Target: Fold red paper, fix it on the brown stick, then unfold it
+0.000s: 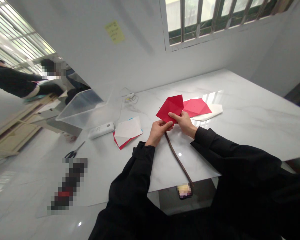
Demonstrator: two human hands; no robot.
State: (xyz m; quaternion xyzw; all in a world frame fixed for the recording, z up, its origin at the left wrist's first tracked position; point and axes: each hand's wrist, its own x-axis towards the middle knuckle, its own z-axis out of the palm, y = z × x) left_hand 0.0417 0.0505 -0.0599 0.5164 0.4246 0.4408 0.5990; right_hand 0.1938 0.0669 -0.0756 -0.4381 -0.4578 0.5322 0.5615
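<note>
The left hand (pixel 160 130) and right hand (pixel 183 123) both grasped the folded red paper (pixel 170 107), which extended forward beyond their fingers.

Left hand (pixel 158 132) and right hand (pixel 183 122) both pinching folded red paper (pixel 169 108) above white marble desk (pixel 252 106), loose red sheet (pixel 196 107) and white sheet (pixel 211 111) just past it, scissors (pixel 73 151) and clear plastic bin (pixel 81 110) off left

Right now I can't read the blurred strip (pixel 67 185) or the pixelated tag (pixel 184 191) from here, the left hand (pixel 158 131) hides part of the red paper (pixel 170 108), and the window (pixel 215 20) runs off the top.
</note>
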